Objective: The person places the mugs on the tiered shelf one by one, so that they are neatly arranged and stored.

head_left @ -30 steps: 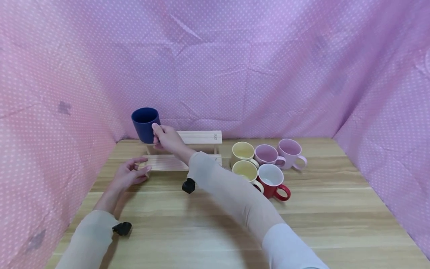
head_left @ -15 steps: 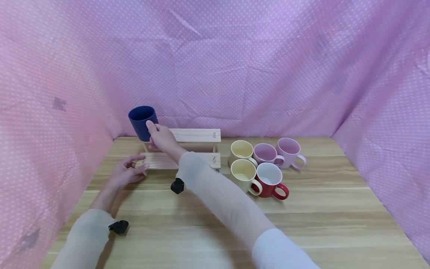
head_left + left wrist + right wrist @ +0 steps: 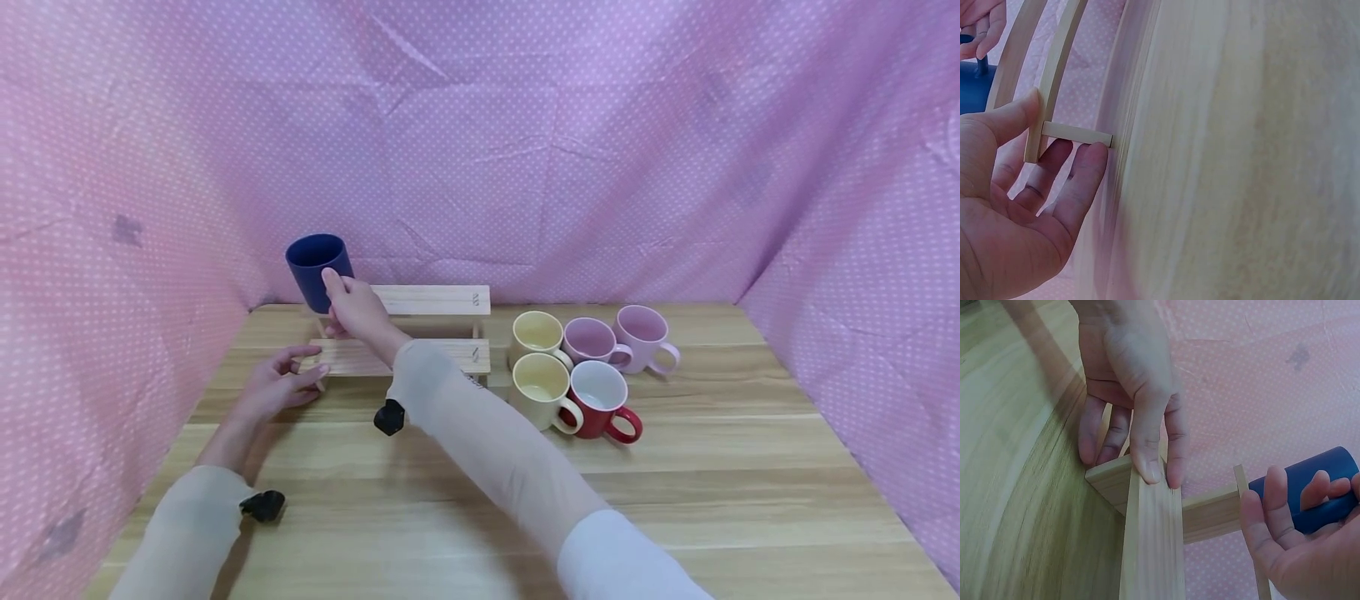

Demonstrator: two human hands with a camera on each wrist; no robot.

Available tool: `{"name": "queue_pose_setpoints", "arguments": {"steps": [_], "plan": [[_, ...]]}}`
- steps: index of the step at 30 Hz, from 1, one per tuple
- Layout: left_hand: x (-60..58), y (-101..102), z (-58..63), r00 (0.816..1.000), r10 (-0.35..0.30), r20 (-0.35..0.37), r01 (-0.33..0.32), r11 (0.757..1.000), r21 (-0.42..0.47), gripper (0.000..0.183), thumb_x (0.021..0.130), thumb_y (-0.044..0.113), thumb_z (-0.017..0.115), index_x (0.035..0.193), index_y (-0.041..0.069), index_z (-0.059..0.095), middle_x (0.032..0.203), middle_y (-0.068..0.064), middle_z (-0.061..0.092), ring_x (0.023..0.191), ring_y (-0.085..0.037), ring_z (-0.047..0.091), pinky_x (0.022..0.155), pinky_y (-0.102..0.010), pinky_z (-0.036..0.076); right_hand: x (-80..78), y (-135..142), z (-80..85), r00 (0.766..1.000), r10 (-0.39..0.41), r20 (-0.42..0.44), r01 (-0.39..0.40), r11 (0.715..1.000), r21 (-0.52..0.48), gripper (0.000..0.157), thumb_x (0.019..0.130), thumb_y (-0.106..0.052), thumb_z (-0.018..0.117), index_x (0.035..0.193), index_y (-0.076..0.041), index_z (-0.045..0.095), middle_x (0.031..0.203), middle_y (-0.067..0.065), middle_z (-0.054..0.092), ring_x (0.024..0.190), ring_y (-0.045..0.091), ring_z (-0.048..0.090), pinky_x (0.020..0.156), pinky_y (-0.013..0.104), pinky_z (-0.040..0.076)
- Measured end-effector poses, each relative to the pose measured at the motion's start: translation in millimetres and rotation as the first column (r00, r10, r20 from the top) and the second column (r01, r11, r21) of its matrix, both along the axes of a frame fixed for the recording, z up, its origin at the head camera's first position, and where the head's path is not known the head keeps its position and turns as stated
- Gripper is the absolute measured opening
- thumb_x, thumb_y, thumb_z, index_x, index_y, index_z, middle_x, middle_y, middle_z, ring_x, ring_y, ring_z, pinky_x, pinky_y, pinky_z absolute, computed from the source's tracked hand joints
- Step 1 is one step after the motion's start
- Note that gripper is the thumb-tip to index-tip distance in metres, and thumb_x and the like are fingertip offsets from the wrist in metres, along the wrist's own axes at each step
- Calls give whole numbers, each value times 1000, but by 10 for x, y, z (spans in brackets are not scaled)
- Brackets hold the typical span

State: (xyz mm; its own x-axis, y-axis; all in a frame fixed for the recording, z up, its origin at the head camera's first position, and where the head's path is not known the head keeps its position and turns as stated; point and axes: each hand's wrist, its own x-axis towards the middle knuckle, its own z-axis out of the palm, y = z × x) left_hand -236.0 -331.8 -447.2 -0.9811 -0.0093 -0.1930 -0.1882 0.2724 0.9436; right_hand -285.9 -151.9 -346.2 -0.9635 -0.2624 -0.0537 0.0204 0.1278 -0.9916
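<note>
In the head view, my right hand [image 3: 356, 310] grips a dark blue mug [image 3: 309, 279] by its handle side. The mug is upright at the left end of the upper board [image 3: 438, 300] of a two-tier wooden rack. Whether its base bears on that board is hard to tell, as the hand covers part of it. My left hand [image 3: 276, 385] holds the left end of the lower board [image 3: 442, 357]. In the left wrist view, the thumb presses the board [image 3: 1034, 140] from one side, with fingers at the short leg [image 3: 1079, 133] beneath.
Right of the rack stand two yellow mugs [image 3: 538, 332], a pink-purple mug [image 3: 588, 337], a light pink mug [image 3: 642, 327] and a red mug [image 3: 597, 408] with white inside, handles pointing right. Pink dotted cloth [image 3: 480, 167] encloses the wooden table [image 3: 712, 500].
My right wrist and forearm have swung left, uncovering more of the lower board's right end. The blue mug keeps about the same place at the rack. My left hand stays on the board.
</note>
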Motion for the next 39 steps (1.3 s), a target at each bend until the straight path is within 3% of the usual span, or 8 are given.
{"name": "queue_pose_setpoints", "arguments": {"steps": [3,9,13,18,22,27,34,39], "plan": [[-3,-4,1,1000,-3,8,3,1000,-1,67,97,24,72,152,1,41,102,-6,34,85,-8,64,84,-34,61,3,-5,-16,1000,-4,-3,4,1000,-10,50,107,-52,45,94,-6,60,64,3,53,54,18,58,59,32,61],[0,-33,-8,1000,-15,-3,15,1000,-15,69,96,28,74,151,2,42,102,-7,36,86,-9,64,85,-36,61,-1,49,-16,997,51,-60,-47,997,63,53,107,-55,39,92,-7,57,77,10,64,63,25,62,72,45,62],[2,-70,-5,1000,-14,25,15,1000,-14,70,96,28,74,152,4,41,104,-6,33,87,-10,64,87,-36,60,2,128,0,992,121,-33,-116,986,122,55,107,-60,34,113,-11,60,103,6,71,85,26,69,77,44,62],[-12,-100,-19,1000,-3,27,3,1000,4,70,96,28,74,153,5,40,103,-4,30,87,-10,64,87,-35,60,-5,303,-17,987,154,-53,-145,979,144,62,106,-60,34,143,-14,53,132,5,64,116,22,63,88,39,60],[-62,-63,-34,999,-24,32,24,1000,12,71,96,29,74,154,6,39,103,-3,30,89,-10,63,89,-36,60,-7,652,6,967,208,-148,-175,963,207,58,108,-53,37,150,-14,49,141,4,59,126,19,57,104,36,50],[-104,13,-76,999,-14,38,14,1000,18,71,95,28,75,154,8,41,103,-2,30,88,-11,63,88,-36,60,59,1219,76,943,260,-210,-227,959,170,54,109,-48,40,150,-13,48,144,5,56,129,21,54,104,37,50],[-113,27,-86,999,-11,32,10,999,52,70,94,25,76,152,5,41,101,-2,30,87,-10,64,87,-36,60,300,2111,193,951,215,-222,-222,975,-7,47,111,-33,43,151,-8,45,152,12,48,138,27,45,112,45,43],[-68,-72,-55,1000,-15,-2,15,999,47,69,95,26,75,151,4,41,100,-3,33,86,-10,65,86,-35,61,488,2703,156,969,144,-202,-152,988,-26,51,110,-38,45,155,-14,41,157,6,42,143,25,39,117,51,36]]}}
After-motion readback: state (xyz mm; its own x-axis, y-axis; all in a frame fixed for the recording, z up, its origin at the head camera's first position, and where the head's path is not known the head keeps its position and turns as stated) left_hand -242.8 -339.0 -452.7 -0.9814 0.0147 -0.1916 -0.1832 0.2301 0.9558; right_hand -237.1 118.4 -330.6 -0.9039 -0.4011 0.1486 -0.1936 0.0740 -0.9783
